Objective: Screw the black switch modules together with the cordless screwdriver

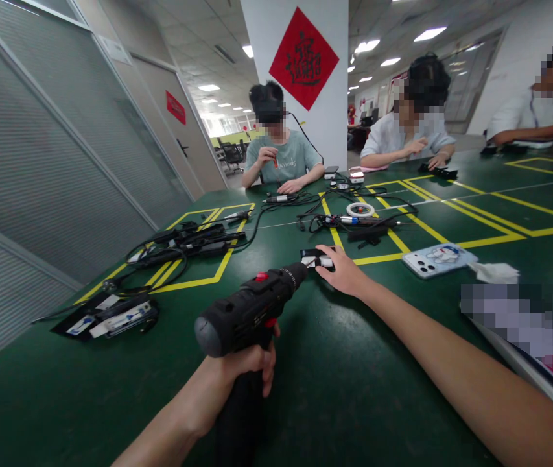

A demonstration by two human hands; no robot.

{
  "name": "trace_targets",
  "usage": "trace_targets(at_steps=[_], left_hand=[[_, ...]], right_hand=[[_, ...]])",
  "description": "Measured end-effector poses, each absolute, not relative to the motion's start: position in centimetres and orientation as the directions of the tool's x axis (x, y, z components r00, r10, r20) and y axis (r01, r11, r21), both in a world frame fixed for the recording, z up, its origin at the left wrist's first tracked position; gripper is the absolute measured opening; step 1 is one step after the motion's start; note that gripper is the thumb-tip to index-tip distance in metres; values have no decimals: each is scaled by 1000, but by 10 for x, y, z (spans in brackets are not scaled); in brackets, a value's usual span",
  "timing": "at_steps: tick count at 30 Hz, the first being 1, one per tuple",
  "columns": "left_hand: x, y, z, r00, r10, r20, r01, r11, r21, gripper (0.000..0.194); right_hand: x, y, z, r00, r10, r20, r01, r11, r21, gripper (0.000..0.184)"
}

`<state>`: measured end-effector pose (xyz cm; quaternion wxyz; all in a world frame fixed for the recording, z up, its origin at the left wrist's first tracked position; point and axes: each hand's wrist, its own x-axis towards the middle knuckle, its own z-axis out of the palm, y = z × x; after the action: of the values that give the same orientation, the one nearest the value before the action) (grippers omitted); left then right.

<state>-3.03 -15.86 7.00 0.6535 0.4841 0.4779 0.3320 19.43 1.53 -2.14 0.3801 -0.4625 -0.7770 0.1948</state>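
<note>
My left hand (249,363) is wrapped around the grip of a black cordless drill (251,308) with red switches. The drill points away from me, and its thin bit ends at a small black and white block (323,261) on the green table. Whether the bit touches the block or only lines up with it, I cannot tell. My right hand (341,271) grips that block from the right, with the fingers over its top and near side. Part of the block is hidden behind these fingers.
Black cabled devices (193,243) lie at left, near a black pouch with white labels (111,316). Beyond my right hand are more cables, a white tape ring (360,209) and a phone (439,259). Yellow tape marks the table (183,383). Several people sit across it.
</note>
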Motion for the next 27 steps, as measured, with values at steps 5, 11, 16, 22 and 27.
trace_targets(at_steps=[5,11,16,22,27], left_hand=[[-31,-158,68,328,890,-316,20,328,944,32],[-33,-158,66,324,890,-322,30,330,943,29],[-33,-158,66,327,889,-319,31,327,944,24],[-34,-157,65,351,885,-305,20,319,948,28],[-34,-157,64,359,881,-309,35,318,947,29]], right_hand=[[194,15,-21,-281,872,401,577,488,-655,52],[194,15,-22,-274,870,409,576,490,-655,52],[194,15,-21,-281,873,400,573,487,-659,53],[195,15,-20,-284,881,379,576,473,-667,52],[194,15,-20,-279,874,398,570,484,-664,52]])
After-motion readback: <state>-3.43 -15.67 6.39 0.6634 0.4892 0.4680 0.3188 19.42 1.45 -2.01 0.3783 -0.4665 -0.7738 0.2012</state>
